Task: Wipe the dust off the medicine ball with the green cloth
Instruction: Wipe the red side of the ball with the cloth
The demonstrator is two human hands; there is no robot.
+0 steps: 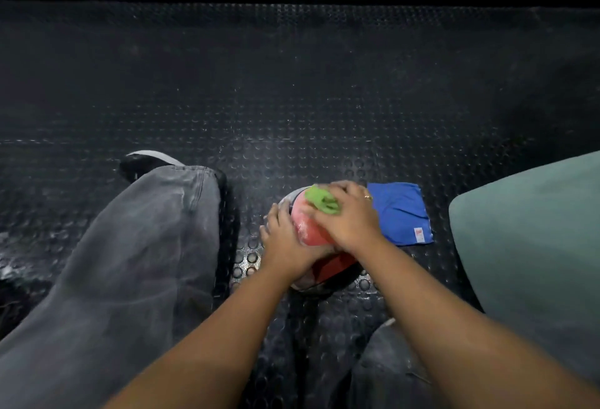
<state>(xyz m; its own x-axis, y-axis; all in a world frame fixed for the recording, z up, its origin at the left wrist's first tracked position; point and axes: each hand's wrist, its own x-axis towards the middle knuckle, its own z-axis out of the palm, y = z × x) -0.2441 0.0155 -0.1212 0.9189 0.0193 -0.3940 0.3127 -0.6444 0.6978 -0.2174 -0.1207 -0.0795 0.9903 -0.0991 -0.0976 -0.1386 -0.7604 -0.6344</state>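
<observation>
A black studded rubber floor (292,90) carries the medicine ball (316,236) and a blue cloth (401,213).

No legible text, brand or number anywhere. Blue cloth (400,212): small white tag (419,234) with red print at its near right corner, too small to read.

The medicine ball (313,233) is showing red with pale dusty patches, the green cloth (323,203) lying bright on it. Beside the ball, a blue cloth (401,212) (small white label) is resting on black floor (292,83) patterned with round studs.
</observation>
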